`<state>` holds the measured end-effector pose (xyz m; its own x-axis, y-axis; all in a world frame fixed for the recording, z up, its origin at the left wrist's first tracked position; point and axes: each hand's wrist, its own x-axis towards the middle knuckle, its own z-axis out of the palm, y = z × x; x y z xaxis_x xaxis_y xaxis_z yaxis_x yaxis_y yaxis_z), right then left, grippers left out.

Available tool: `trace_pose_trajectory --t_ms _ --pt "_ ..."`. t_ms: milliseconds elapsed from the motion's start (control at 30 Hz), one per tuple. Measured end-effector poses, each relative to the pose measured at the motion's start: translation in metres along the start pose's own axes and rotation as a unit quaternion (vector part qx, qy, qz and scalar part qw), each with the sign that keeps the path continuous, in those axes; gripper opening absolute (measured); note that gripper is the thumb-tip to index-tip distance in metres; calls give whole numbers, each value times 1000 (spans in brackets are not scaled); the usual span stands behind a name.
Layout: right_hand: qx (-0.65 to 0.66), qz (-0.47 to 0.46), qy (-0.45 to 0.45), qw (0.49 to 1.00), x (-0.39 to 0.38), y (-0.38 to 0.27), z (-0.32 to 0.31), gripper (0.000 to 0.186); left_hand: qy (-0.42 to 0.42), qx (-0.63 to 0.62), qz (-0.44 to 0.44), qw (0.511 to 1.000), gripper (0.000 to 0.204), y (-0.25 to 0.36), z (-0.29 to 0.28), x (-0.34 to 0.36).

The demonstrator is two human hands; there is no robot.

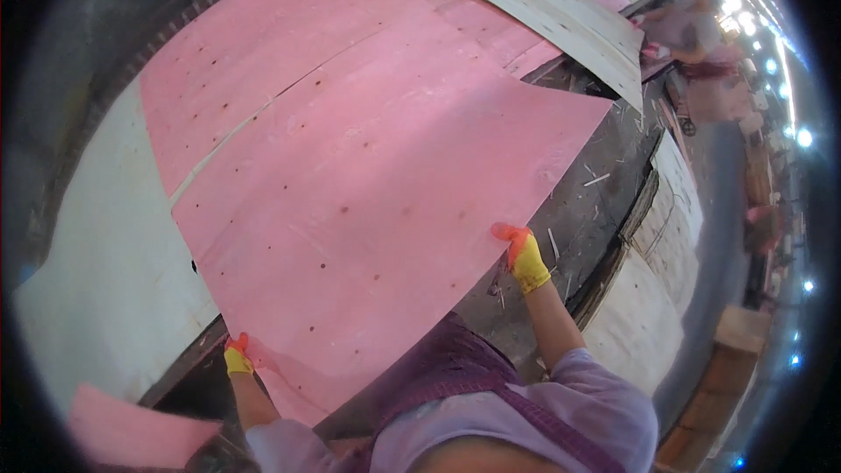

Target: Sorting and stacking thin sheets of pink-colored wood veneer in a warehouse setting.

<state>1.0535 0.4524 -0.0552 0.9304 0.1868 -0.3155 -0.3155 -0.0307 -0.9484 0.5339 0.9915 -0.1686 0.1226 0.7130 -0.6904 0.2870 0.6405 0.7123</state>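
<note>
A large pink veneer sheet point(377, 193) with small dark knots spreads out in front of me, its near edge reaching my body. My right hand point(524, 257), in a yellow glove with orange fingers, grips its right edge with the thumb on top; the other fingers are hidden underneath. At the sheet's near left corner, my left hand point(237, 356), gloved the same way, is closed on the edge. Beyond a narrow slit lies another pink sheet point(254, 44), and a pale veneer sheet point(105, 254) shows to the left.
Pale boards point(552, 13) lie across the pink sheets at the far right, where a blurred person point(688, 31) stands. A stack of pale veneer point(644, 298) is on my right, beside a dark floor point(591, 175) with wood splinters. A pink piece point(131, 429) lies at lower left.
</note>
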Motion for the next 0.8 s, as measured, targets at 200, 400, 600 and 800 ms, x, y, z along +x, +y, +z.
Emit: trace_pose_trajectory --t_ms 200,400,600,800 --pt "115 149 -7 982 -26 -20 12 22 -14 -118 73 990 29 23 32 -56" --pt "125 235 -21 964 -27 14 -8 25 92 -109 129 981 35 33 42 -39" --pt "108 270 -26 956 -22 41 -11 24 137 -62 56 987 36 8 1 12" --pt "160 255 -21 953 -21 60 -19 21 43 -81 65 994 24 -7 1 23"
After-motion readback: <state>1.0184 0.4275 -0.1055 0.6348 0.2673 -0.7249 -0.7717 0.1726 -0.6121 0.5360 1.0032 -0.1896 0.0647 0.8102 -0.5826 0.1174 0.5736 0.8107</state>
